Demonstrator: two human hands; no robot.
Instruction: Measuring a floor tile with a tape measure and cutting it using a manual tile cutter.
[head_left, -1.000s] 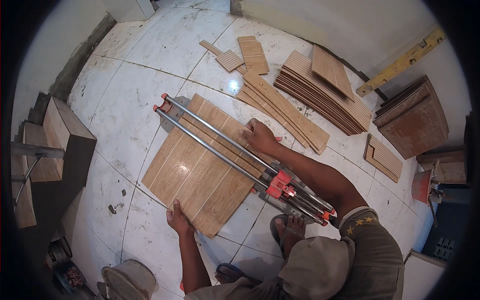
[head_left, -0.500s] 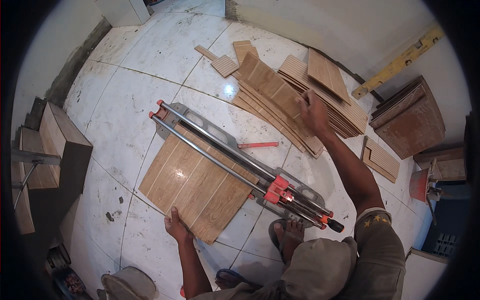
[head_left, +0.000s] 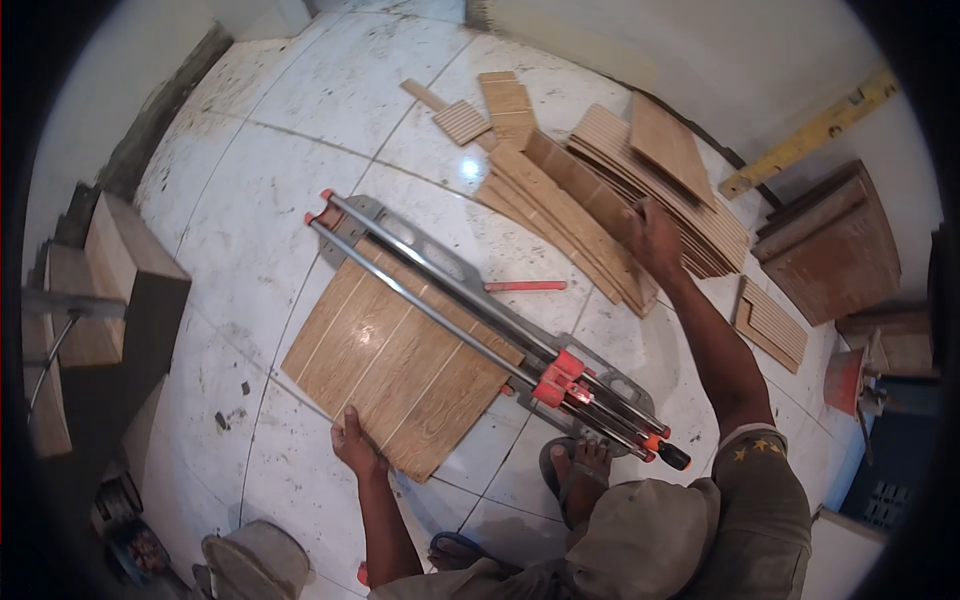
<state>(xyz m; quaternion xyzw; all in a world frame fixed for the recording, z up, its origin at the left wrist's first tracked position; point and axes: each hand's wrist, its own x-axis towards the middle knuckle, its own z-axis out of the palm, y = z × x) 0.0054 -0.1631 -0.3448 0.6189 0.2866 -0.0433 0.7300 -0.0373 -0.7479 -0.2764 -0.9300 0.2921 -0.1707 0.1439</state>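
Note:
A wood-look tile [head_left: 400, 350] lies under the two rails of a manual tile cutter [head_left: 460, 290] on the floor. My left hand [head_left: 357, 448] grips the tile's near left edge, thumb on top, fingers underneath. Farther right, my right hand [head_left: 655, 240] is closed on the near end of a cut tile strip [head_left: 580, 182], which is tilted on edge above a pile of similar strips [head_left: 545, 205]. The cutter's red carriage [head_left: 560, 378] sits toward its near right end, beside the black-tipped handle [head_left: 675, 456].
A red, slim tool [head_left: 525, 286] lies beside the cutter. Ribbed tiles [head_left: 655, 190] are stacked at the far right, near a yellow spirit level [head_left: 810, 135] leaning on the wall. Brown tiles [head_left: 830, 245] stand there too. A bucket [head_left: 255, 562] is at the near left, below tiled steps [head_left: 130, 260].
My right hand has tipped the strip from showing its broad face to standing more on edge, shifting slightly to the right. My left hand stays on the tile.

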